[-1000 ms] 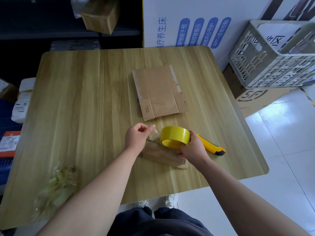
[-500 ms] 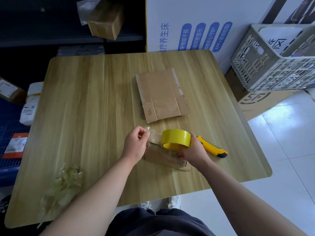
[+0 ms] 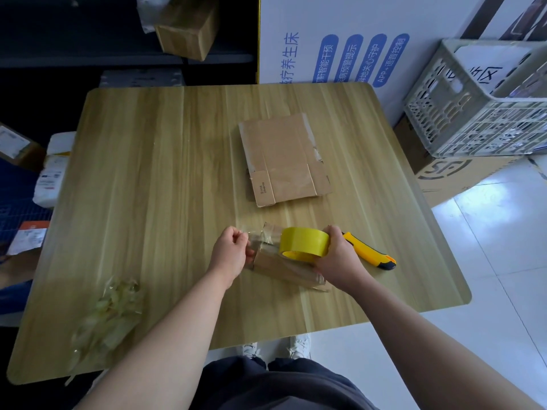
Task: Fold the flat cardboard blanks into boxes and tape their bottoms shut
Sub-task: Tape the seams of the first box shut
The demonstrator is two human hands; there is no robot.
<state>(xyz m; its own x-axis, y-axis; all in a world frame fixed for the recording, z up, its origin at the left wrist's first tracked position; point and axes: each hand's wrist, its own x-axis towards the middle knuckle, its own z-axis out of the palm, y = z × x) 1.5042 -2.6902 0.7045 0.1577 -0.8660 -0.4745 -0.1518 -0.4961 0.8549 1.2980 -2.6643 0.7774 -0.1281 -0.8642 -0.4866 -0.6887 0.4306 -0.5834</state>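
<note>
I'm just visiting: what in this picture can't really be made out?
All in the head view:
- Small box: its top face is covered by the tape roll and right hand.
- Yellow knife: its front end is behind the right hand.
- Tape strip pinched by the left hand: clear, edges barely visible.
- Print on the flat blank: too small to read.
- Grey crate: cut off by the right edge.

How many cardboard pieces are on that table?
2: a flat blank at the table centre, and a box under the tape roll near the front. The blank may be a stack hiding more.
</note>
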